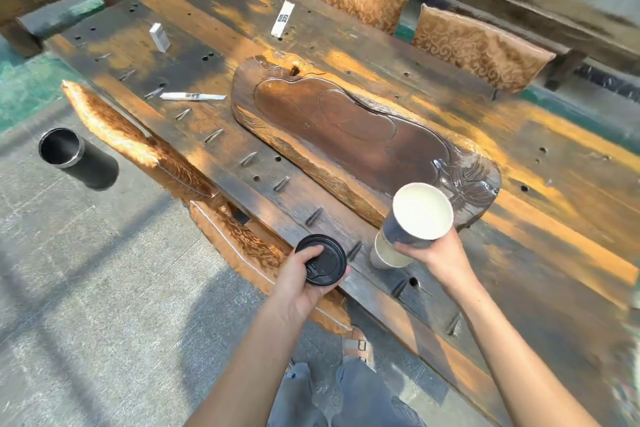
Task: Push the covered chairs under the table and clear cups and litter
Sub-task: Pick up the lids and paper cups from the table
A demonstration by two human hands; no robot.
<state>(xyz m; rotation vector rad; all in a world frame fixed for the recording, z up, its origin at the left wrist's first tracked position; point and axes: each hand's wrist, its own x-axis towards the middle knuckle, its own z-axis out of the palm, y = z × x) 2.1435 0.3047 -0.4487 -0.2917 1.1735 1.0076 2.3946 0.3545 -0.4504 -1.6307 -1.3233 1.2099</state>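
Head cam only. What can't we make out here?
All head view:
- Print on the white packets: too small to read.
- Lower cup: upper cup and right hand partly cover it; contents unseen.
- Black lid underside: faces away, left hand grip covers it.
- Black bin contents: shadowed interior.
- Near covered chairs, seats: under the table.

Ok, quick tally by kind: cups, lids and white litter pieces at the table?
Paper cups: 2, the held cup in the right hand and the standing cup on the table.
Lids: 1, the black lid in the left hand.
White litter: 3, small box, long box, flat wrapper.
Total: 6.
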